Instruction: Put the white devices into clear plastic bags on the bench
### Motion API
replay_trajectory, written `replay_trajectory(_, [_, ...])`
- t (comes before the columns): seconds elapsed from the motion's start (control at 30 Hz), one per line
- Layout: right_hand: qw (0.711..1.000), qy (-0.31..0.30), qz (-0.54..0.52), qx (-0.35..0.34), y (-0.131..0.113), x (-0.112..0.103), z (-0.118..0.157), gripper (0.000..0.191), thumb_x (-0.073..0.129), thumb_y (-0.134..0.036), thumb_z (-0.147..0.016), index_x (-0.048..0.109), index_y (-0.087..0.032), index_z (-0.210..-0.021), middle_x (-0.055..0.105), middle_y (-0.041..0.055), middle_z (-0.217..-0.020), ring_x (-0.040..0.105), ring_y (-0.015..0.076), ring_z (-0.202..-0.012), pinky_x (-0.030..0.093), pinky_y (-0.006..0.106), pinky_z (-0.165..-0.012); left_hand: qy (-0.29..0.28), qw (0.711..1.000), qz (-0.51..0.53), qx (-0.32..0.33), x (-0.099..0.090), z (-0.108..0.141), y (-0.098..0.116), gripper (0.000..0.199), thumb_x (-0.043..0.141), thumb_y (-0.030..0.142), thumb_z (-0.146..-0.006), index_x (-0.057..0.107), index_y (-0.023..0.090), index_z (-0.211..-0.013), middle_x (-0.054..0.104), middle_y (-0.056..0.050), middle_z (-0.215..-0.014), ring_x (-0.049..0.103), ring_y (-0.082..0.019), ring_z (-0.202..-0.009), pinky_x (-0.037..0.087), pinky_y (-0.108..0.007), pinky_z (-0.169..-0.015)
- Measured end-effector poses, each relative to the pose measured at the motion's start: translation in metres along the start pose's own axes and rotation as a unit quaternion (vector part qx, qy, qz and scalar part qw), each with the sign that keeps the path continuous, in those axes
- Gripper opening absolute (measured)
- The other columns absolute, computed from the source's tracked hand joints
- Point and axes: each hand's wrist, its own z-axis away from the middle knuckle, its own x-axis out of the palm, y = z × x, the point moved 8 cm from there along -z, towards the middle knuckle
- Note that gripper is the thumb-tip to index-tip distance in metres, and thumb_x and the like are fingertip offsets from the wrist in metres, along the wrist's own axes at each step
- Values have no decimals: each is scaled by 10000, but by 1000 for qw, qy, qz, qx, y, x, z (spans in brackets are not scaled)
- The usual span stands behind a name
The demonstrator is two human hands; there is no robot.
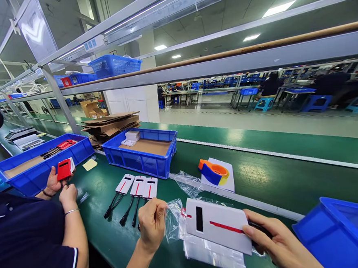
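bench: while it stretches away from us, the green bench top [106,227] catches pale glare, and we see a light metal rail [254,204] running along it.
shelf: above the bench we make out a long shelf [247,55] with a brown front edge, bearing a blue basket [116,66].
room: we look past it to a pale floor [196,114], ceiling lights and people seated on blue stools.
trays: two blue trays stand near a cardboard pile [113,128]; the nearer tray [138,164] holds white pieces.
row: three white units [137,186] with black cables lie side by side.
tape: we find an orange, blue and yellow tape holder [210,176] on a white sheet [230,181].
right hand: our right hand [276,239] grips the white device [219,228] by its end, above the bench.
left hand: our left hand [153,222] is closed, pinching clear plastic [174,220].
co-worker: at our left a co-worker [30,242], cut off by the edge, holds a red device [64,169].
hidden: our left hand covers some cable ends; we cannot tell whether the white device is partly inside the plastic.
cut off: a blue bin [336,235] leaves the view at right.
blurred: we find the distant people too smeared to read.
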Motion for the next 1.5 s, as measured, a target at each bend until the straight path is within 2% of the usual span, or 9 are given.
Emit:
replay_trajectory(0.23, [1000, 8, -9, 16, 0, 3, 2, 536, 620, -706, -859, 578, -213, -653, 515, -24, -619, 406, 136, -535, 393, 247, -487, 27, 999, -26, 35, -2, 2, 9, 494, 387, 437, -1074, 601, 216, -688, 569, -5, -549, 503, -135, -478, 368, -245, -504])
replay_trajectory(0.5, [999, 8, -25, 34, -6, 4, 4, 497, 663, -696, -820, 679, -221, -676, 475, -38, -574, 333, 129, -514, 362, 240, -466, -1, 997, -21, 73, 6, 8, 13, 437, 398, 343, -1079, 607, 203, -722, 616, -22, -600, 541, -137, -532, 372, -247, -544])
replay_trajectory(0.67, [998, 15, -47, 30, -4, 4, 5, 468, 705, -662, -812, 698, -213, -682, 532, -26, -616, 354, 123, -537, 364, 222, -489, -75, 995, 64, -7, 17, 14, 7, 449, 391, 407, -1068, 608, 188, -742, 599, -30, -642, 530, -144, -563, 359, -261, -553])
replay_trajectory(0.8, [1000, -2, -15, 6, 0, 1, 4, 441, 666, -627, -869, 727, -213, -729, 601, -4, -656, 424, 137, -554, 387, 219, -486, -143, 974, 139, -105, 26, 16, 1, 445, 511, 517, -1005, 601, 177, -732, 542, -2, -639, 458, -127, -549, 332, -253, -530])
replay_trajectory(0.93, [998, -33, 29, -50, -5, -2, 4, 419, 617, -614, -917, 789, -237, -854, 701, 27, -711, 593, 192, -606, 499, 236, -531, -183, 958, 154, -161, 26, 13, 3, 391, 544, 461, -1002, 619, 172, -749, 592, -22, -723, 525, -152, -675, 401, -259, -642])
replay_trajectory(1.03, [993, -21, 65, -97, -17, -7, 6, 476, 588, -656, -917, 794, -244, -796, 734, 42, -710, 668, 234, -641, 561, 270, -578, -187, 957, 147, -165, 22, 12, 8, 377, 530, 432, -1012, 626, 176, -753, 593, -30, -765, 539, -166, -733, 414, -274, -694])
replay_trajectory(1.2, [977, -16, 149, -149, -34, -10, 11, 472, 586, -634, -909, 733, -254, -671, 707, 25, -618, 640, 224, -542, 545, 274, -508, -182, 954, 173, -164, 19, 15, 13, 344, 513, 401, -1032, 666, 179, -818, 633, -48, -813, 579, -187, -804, 435, -294, -755])
replay_trajectory(1.37, [972, -26, 167, -165, -34, -12, 12, 470, 511, -576, -970, 718, -252, -699, 718, 18, -638, 657, 220, -549, 551, 264, -508, -169, 950, 215, -153, 19, 19, 16, 324, 520, 385, -1037, 690, 175, -858, 653, -48, -818, 587, -175, -785, 433, -280, -730])
replay_trajectory(1.5, [975, -22, 148, -165, -32, -13, 14, 523, 522, -664, -953, 719, -253, -697, 720, 19, -638, 659, 219, -550, 552, 265, -510, -146, 942, 251, -170, 21, 24, 12, 332, 522, 404, -1041, 701, 179, -876, 646, -32, -785, 558, -151, -726, 413, -260, -684])
